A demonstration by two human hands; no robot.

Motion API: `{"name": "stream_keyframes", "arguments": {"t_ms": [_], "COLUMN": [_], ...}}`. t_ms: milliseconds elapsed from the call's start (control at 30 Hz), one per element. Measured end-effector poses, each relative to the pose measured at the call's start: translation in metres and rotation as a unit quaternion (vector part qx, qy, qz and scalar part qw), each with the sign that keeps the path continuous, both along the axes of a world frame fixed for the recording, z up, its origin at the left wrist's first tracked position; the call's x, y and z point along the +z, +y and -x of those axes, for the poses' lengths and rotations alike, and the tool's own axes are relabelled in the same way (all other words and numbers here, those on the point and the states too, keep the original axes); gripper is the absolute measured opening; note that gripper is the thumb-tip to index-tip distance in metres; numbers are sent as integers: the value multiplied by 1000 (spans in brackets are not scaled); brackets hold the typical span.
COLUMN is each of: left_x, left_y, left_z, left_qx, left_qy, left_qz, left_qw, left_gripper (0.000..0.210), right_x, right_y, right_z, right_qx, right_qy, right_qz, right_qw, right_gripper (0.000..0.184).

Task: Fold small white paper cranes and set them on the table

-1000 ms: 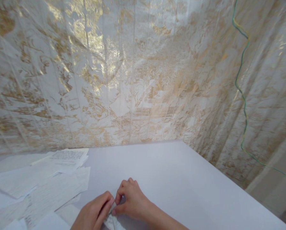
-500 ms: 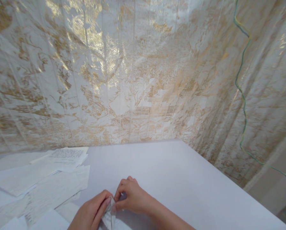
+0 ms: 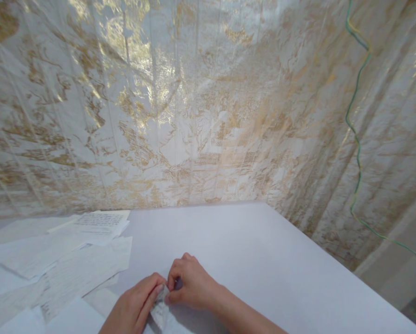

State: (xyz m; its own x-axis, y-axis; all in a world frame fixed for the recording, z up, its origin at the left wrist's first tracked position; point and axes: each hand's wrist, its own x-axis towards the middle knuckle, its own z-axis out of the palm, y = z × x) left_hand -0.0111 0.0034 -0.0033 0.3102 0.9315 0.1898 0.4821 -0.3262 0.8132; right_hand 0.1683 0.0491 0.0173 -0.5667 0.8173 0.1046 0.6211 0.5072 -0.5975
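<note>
Low in the view, both hands work at a small folded piece of paper (image 3: 160, 311) with faint grey marks. My left hand (image 3: 135, 301) comes from the lower left, its fingers closed on the paper's upper left side. Opposite it, my right hand (image 3: 190, 284) is curled, with thumb and bent index finger pinched at the paper's right upper edge. The fingertips of the two hands nearly meet at the paper's top. Its lower end runs out of the bottom of the picture.
Loose sheets of paper (image 3: 86, 269), some with writing, overlap on the left of the white table (image 3: 222, 236). A patterned gold-and-white curtain (image 3: 180, 116) hangs behind the table. A green wire (image 3: 359, 157) dangles at the right, beyond the table's slanting right edge.
The folded paper has turned slightly between the fingers and shows more of its marked face. Both hands stay nearly in place and keep their grip. The view has shifted a little.
</note>
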Motion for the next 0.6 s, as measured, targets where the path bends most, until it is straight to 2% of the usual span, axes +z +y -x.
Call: {"name": "stream_keyframes", "arguments": {"t_ms": [100, 167, 267, 367, 433, 500, 600], "left_x": [0, -3, -10, -10, -5, 1, 4], "left_y": [0, 1, 2, 0, -2, -4, -5], "left_z": [-5, -8, -13, -17, -19, -20, -21], "left_qx": [77, 146, 195, 155, 102, 71, 78], "left_qy": [-59, -120, -242, -375, -413, -416, -406], "left_qz": [-43, -45, 69, 232, 299, 314, 285], "left_qw": [994, 981, 948, 884, 854, 850, 865], "left_gripper": [24, 35, 59, 66, 65, 60, 53], "right_x": [-1, -2, -1, -1, -2, -2, 0], "right_y": [-1, -1, -1, -3, -6, -11, -17], "right_z": [1, 2, 3, 5, 7, 9, 11], "right_qx": [-20, -50, -83, -85, -80, -70, -41], "right_qy": [51, 111, 194, 229, 223, 190, 114], "right_qz": [-2, -10, -37, -58, -67, -91, -169], "right_qw": [998, 993, 977, 968, 969, 975, 978], "right_gripper": [25, 26, 30, 32, 30, 27, 22]}}
